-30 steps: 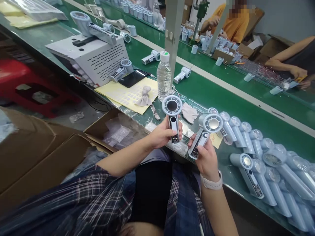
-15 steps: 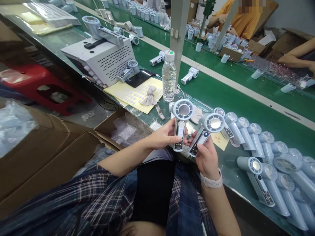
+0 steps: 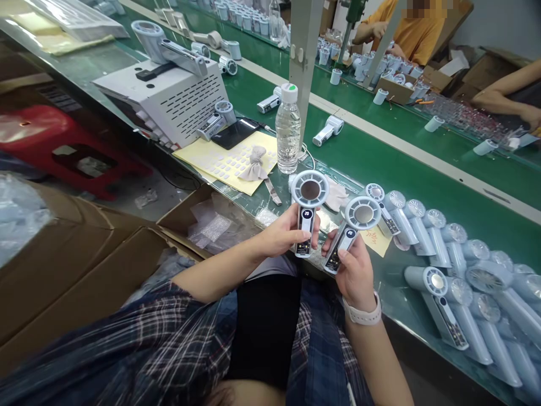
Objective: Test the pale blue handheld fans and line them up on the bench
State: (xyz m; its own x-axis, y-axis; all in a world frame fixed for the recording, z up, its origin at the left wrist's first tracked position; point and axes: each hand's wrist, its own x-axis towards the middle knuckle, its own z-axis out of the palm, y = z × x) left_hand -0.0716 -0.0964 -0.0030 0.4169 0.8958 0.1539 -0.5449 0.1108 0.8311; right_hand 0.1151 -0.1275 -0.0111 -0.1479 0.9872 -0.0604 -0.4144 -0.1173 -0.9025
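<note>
Green bench [image 3: 372, 163] at one o'clock from the hands; bottle [image 3: 288, 135] at eleven. Left hand [image 3: 284, 232] closed round one fan [image 3: 308, 211], right hand [image 3: 358, 269] round a second fan [image 3: 350, 232], at four o'clock, just apart. Both displays [image 3: 306, 213] read 20.

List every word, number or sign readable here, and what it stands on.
"20": display of the fan in the left hand.
"20": display of the fan in the right hand.
Too blurred: red handwriting on the yellow note.
Too small: lettering on the fan beside the black slab.
</note>
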